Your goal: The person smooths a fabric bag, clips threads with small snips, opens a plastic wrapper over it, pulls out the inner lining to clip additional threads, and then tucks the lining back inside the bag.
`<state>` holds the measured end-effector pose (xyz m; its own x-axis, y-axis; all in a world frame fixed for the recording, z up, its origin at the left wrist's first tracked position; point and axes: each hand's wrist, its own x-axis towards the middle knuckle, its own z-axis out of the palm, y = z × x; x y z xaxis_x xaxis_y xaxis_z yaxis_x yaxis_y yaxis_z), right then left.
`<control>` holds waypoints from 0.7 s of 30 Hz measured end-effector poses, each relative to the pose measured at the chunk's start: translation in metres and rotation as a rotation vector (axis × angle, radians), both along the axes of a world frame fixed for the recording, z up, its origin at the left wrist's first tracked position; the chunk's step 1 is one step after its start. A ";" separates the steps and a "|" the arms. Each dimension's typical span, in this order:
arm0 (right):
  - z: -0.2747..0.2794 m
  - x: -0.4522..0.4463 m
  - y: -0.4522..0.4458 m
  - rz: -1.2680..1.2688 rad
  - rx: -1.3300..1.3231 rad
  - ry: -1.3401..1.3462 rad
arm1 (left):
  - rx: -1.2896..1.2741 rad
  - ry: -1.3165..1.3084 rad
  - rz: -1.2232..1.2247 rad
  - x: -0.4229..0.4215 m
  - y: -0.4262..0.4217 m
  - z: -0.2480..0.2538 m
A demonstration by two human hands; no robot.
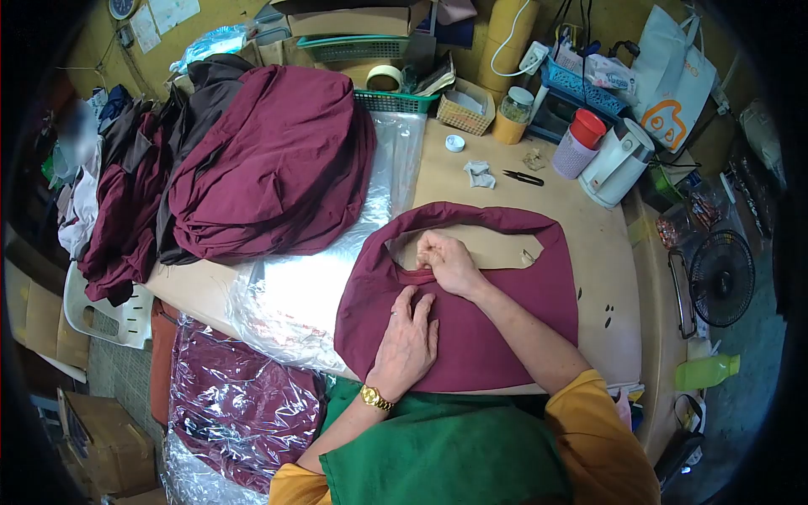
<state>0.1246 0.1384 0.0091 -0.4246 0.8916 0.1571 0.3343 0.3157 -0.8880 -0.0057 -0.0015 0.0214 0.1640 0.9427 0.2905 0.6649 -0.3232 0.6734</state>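
A maroon cloth bag (497,328) with a wide looped strap lies flat on the table in front of me. My left hand (406,341), a gold watch on its wrist, rests on the bag just below its opening, fingers stretched out over the cloth. Just above it, my right hand (448,263) is closed at the edge of the opening, beside a redder strip (415,277) along that edge. Whatever its fingers pinch is hidden. Through the strap loop the brown tabletop shows.
Maroon cloth pieces (269,160) are heaped at the back left, beside clear plastic sheets (290,295). Black thread snips (523,178), a small white cap (454,143) and a kettle (619,164) stand or lie beyond the bag. A plastic-wrapped maroon bundle (244,396) is at lower left.
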 end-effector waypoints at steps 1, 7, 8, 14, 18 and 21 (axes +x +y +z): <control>0.000 -0.001 0.002 -0.032 -0.105 0.121 | 0.000 0.000 0.001 0.000 0.000 -0.001; 0.047 -0.002 0.018 -0.075 -0.160 0.369 | 0.086 0.140 -0.057 -0.001 0.005 -0.003; 0.061 -0.001 0.021 -0.074 -0.096 0.433 | 0.076 0.160 -0.075 -0.001 0.005 -0.004; 0.163 -0.007 0.012 -0.012 0.122 0.536 | 0.069 0.348 -0.058 0.004 0.002 0.008; 0.131 -0.056 -0.040 0.140 0.593 0.038 | -0.008 0.409 -0.060 0.007 0.002 0.000; 0.079 -0.030 -0.051 0.077 0.597 -0.259 | -0.040 0.459 -0.086 0.010 0.003 0.005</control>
<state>0.0944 0.0876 0.0876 -0.5741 0.6482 0.5003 0.4706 0.7612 -0.4462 0.0042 0.0015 0.0268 0.3449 0.9291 0.1336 0.8688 -0.3699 0.3290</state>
